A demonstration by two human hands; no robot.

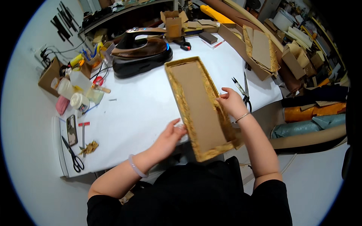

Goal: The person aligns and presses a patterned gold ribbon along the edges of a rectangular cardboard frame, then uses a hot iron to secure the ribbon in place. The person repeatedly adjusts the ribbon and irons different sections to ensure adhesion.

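Observation:
A long, shallow box tray (200, 107) with gold patterned fabric along its walls and a bare brown cardboard bottom lies tilted across the table's front edge, its near end out over my lap. My right hand (232, 102) pinches the tray's right wall between thumb and fingers, about halfway along. On the opposite side my left hand (169, 137) is against the left wall, fingers curled toward it and their tips partly hidden. Loose-looking fabric is bunched inside the right wall near the close end. Small snips (238, 86) and black-handled scissors (246, 92) rest right of my right hand.
A dark steam iron (143, 52) stands behind the tray. Along the left are a white jar (80, 101), a phone (71, 130), large scissors (73, 156) and a gold fabric scrap (90, 147). Cardboard pieces (260, 49) fill a box at far right; fabric rolls (309, 126) lie beyond the table.

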